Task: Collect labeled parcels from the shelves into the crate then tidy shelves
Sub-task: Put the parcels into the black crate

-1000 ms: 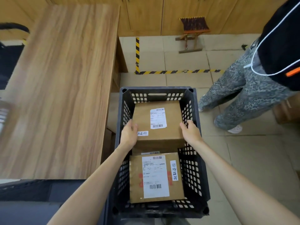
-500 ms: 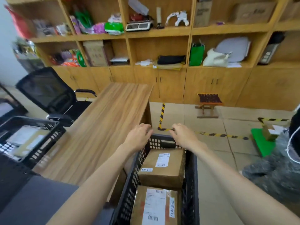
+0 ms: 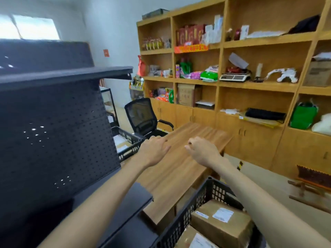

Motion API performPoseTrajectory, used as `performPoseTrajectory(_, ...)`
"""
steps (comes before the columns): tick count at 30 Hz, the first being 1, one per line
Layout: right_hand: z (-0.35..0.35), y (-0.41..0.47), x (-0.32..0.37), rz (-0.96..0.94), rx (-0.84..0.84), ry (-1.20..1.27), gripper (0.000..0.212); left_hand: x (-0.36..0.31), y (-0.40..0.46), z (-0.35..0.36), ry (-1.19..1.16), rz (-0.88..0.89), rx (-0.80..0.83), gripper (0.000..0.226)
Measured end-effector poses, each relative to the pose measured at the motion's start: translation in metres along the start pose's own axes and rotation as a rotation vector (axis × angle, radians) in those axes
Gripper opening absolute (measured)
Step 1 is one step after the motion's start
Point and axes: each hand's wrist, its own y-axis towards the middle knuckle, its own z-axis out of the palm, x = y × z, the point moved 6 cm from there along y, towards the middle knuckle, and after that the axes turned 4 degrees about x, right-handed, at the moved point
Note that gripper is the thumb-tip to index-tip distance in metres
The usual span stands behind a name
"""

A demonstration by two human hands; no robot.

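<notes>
Hovering above the desk (image 3: 172,169): left hand (image 3: 154,151) relaxed, empty; right hand (image 3: 202,152) loosely curled, empty.

The nearer parcel (image 3: 195,238) is cut off by the bottom edge, its label blurred.

I have both bare forearms stretched toward twelve o'clock. My left hand (image 3: 154,151) hangs palm down, fingers loose. At its three o'clock, my right hand (image 3: 202,152) has fingers loosely curled, holding nothing.
</notes>
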Motion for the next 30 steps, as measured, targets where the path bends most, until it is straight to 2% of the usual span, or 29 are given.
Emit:
performPoseTrajectory(7, 0.005, 0.018, 0.148, -0.333, -0.065, -0.032, 0.038, 0.091, -0.096, -0.066, 0.063, -0.209, -0.109, 0.041)
performPoseTrajectory(14, 0.028, -0.011, 0.330, -0.666, -0.040, -0.005, 0.038, 0.193, -0.251, -0.123, 0.110, -0.514, -0.197, 0.051)
performPoseTrajectory(22, 0.063, -0.138, 0.540, -0.992, 0.062, 0.095, 0.041, 0.268, -0.510, -0.164, 0.236, -0.921, -0.231, 0.050)
performPoseTrajectory(30, 0.097, -0.292, 0.697, -1.260, 0.146, 0.174, 0.038, 0.270, -0.759, -0.190, 0.335, -1.229, -0.189, 0.048)
